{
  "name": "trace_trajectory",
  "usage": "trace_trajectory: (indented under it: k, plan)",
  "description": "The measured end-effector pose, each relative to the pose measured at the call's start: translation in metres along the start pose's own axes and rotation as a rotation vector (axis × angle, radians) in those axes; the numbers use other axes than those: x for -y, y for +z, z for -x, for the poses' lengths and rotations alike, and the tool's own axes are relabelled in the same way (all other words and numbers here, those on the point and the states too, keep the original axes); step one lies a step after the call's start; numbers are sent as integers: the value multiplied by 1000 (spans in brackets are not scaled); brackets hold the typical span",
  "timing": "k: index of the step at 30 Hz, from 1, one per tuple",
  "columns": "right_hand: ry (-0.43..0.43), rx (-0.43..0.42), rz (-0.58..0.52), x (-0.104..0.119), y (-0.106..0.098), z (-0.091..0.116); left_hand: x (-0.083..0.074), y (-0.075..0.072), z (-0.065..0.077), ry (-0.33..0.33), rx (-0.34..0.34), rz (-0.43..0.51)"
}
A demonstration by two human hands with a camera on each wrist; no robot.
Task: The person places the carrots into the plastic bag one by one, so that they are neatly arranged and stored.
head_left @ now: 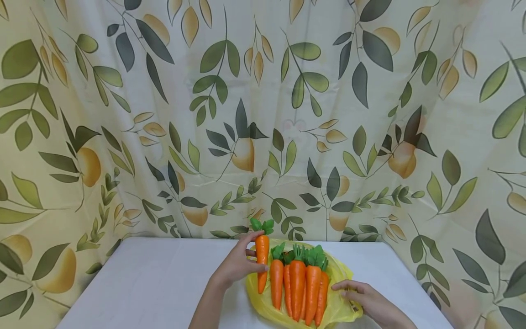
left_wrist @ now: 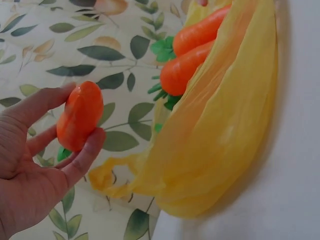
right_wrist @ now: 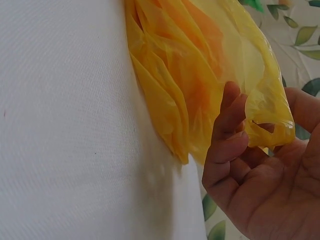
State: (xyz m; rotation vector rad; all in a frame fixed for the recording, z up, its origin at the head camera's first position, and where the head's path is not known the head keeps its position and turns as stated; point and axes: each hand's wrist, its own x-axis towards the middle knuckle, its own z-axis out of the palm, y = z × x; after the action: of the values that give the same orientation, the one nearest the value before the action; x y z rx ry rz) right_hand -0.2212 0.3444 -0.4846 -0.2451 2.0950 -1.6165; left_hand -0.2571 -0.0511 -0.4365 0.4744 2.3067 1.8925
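Observation:
My left hand [head_left: 236, 265] holds a carrot [head_left: 262, 256] upright between thumb and fingers, its green leaves at the top. Seen from the left wrist, the carrot [left_wrist: 82, 115] points its lower end towards the camera, and it hangs apart from the bag. Several more carrots [head_left: 297, 288] lie side by side on a yellow plastic bag [head_left: 263, 310], leafy ends away from me. At the bag's right edge is my right hand [head_left: 370, 299], its fingers bent. The right wrist view shows the bag's edge [right_wrist: 270, 135] between the thumb and the curled fingers [right_wrist: 225, 152].
The bag stands on a white table [head_left: 156, 283], near the middle. A curtain [head_left: 263, 137] printed with leaves and fruit hangs behind the table and along both sides.

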Motion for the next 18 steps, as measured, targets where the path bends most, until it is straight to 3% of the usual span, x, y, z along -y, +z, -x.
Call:
trace_trajectory:
  k: [18]
  plan:
    - [-2, -3, 11, 2, 1, 2, 15, 42, -7, -35, 68, 30]
